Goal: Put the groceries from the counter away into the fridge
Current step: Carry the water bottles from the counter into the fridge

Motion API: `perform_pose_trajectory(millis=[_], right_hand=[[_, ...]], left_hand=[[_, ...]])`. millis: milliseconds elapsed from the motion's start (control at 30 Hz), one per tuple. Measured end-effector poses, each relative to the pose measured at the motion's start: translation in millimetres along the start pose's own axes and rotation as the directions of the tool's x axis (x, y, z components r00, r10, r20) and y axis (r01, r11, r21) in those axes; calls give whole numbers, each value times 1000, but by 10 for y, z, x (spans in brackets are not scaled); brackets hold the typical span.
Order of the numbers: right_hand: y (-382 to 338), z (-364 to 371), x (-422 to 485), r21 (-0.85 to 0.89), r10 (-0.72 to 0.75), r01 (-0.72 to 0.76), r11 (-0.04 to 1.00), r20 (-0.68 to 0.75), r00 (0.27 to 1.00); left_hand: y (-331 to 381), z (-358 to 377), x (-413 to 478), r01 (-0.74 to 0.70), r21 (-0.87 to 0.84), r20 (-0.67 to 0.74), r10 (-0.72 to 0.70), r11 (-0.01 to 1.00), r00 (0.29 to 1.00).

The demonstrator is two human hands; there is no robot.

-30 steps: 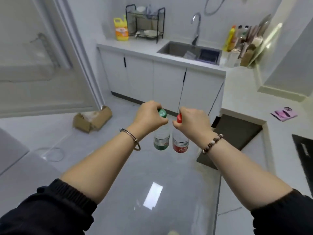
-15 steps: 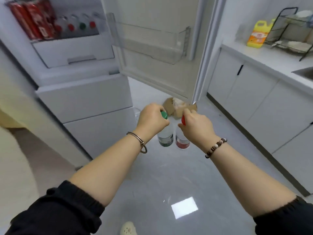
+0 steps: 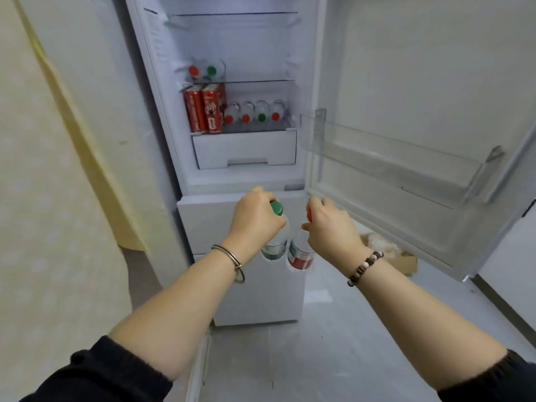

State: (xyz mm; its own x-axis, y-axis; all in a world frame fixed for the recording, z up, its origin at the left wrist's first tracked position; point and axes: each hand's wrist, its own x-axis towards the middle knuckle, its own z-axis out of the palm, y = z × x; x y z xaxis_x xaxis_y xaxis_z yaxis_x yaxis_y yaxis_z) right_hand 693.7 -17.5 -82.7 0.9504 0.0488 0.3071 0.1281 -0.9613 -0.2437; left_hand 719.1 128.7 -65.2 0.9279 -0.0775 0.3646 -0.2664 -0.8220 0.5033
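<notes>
My left hand (image 3: 255, 219) grips a clear bottle with a green cap (image 3: 275, 242) by its neck. My right hand (image 3: 330, 227) grips a clear bottle with a red cap (image 3: 300, 256) the same way. Both bottles hang side by side in front of the open fridge (image 3: 240, 181), below its lit compartment. On the lower shelf stand red cans (image 3: 204, 110) and several capped bottles (image 3: 252, 116). Two more bottles (image 3: 203, 71) stand on the shelf above.
The fridge door (image 3: 420, 117) swings open to the right, with a see-through door bin (image 3: 391, 161). A white drawer (image 3: 245, 147) sits under the lower shelf. A cardboard box (image 3: 388, 253) lies on the floor under the door. A yellowish wall (image 3: 58, 169) is at left.
The view has swung left from the kitchen sink counter to face the open fridge head-on. Both hands still hold the two bottles, now nearer the fridge.
</notes>
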Motion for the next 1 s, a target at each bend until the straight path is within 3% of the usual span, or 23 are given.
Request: perform_pose_trajectory(millis=[233,400,633,1000], right_hand=[[-476,-89,836,26,10,-5,1000,-206,978],[-662,-239,1411,6,-50,55,998,-353,934],[-668,-381,2431,-25,-182,218,976,-645,742],[-597,-389,3981,62,-154,353,934,-819,553]], left_hand=[[-380,-375,724,-186,-15,-187,180,982,966],[-530,-582,1246,-315,6,-350,298,949,888],[-565,-759,2195,-456,100,-546,432,884,718],[-821,-742,3636,-473,238,-694,489,848,528]])
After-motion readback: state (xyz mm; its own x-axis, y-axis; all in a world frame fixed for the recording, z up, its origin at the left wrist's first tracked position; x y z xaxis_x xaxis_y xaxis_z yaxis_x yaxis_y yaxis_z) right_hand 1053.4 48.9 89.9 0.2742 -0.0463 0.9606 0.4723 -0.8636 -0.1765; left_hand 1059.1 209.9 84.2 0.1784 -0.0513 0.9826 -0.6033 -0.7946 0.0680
